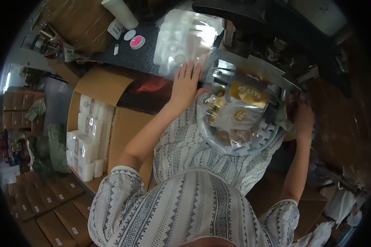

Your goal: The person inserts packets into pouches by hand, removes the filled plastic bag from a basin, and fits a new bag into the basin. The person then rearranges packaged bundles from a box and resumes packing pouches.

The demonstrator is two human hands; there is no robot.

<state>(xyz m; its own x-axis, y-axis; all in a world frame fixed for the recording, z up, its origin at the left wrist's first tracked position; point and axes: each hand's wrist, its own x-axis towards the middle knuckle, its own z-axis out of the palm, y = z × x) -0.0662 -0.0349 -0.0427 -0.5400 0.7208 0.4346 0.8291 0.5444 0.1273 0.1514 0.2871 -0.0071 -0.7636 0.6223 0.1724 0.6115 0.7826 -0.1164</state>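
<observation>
My left hand lies flat with fingers stretched out on the lower edge of a stack of clear plastic bags. On my lap is a round, pale basin holding gold-and-clear printed pouches and several white puzzle-shaped pieces. Beyond the basin's right side, my right hand is beside a greenish, shiny wrapper and something reddish. Its fingers are dim and partly hidden, so I cannot make out whether it grips anything.
A dark machine overhangs the basin. To the left stands an open carton with wrapped white packs. A pink round tin and a white roll are on the dark table. Stacked cartons fill the lower left.
</observation>
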